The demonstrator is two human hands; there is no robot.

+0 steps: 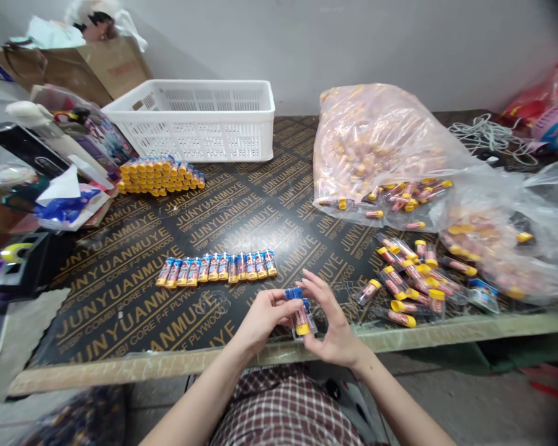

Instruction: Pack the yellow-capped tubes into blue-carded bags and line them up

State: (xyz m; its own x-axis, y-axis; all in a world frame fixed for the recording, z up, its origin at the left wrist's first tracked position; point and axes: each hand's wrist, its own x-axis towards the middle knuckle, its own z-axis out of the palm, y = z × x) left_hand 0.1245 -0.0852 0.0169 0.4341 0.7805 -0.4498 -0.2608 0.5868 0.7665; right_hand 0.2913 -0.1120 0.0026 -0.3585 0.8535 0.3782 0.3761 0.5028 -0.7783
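Note:
Near the front edge of the table, my left hand [268,316] pinches a small clear tube [301,322] with a yellow cap at its lower end and a blue wrapper at its top. My right hand [329,319] curves around the other side of the same tube, its thumb by the yellow cap and its fingers by the blue part. A row of blue-labelled tubes [223,267] lies on the table beyond my left hand. Loose yellow-capped tubes [411,279] without blue labels lie in a pile to the right of my right hand.
A white basket [204,133] stands at the back, with stacked tubes [160,176] in front. A large plastic bag [372,142] of tubes spreads over the back right. Bottles and papers [69,198] crowd the left; a cord [493,139] lies far right.

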